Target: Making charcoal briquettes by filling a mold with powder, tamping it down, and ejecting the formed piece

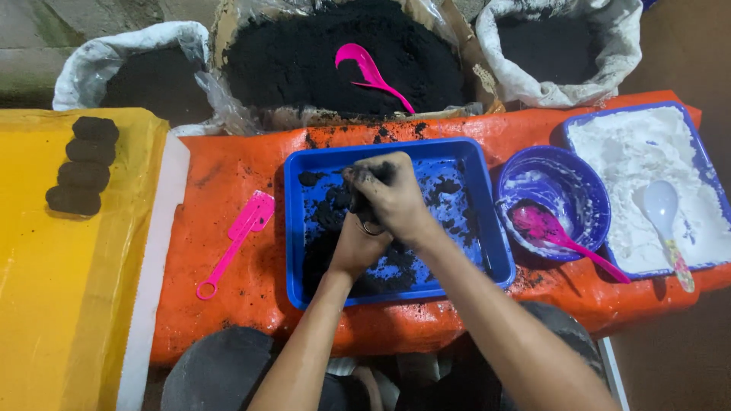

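Fingers of the right hand (392, 194) are curled tight around a lump of black mix (358, 199), and the left hand (356, 247) is closed under it, squeezing from below. Both hands are low over the blue tray (297, 228), which has more black crumbs in it. The lump looks soft, so I think bits could break off if the squeeze is too hard or lets go too soon. Crumbs could also fall over the tray's edge onto the orange cover (228, 198). Dirty fingers could get black marks in the white powder (647, 152) in the blue tray on the right. Near it is a round blue bowl (582, 183) with a pink spoon (548, 232). Four dark round cakes (84, 164) lie in a row on the yellow sheet (46, 289). At the back, two white sacks (91, 65) and a big bag (343, 53) hold black powder. I can see no labels or signs on them.
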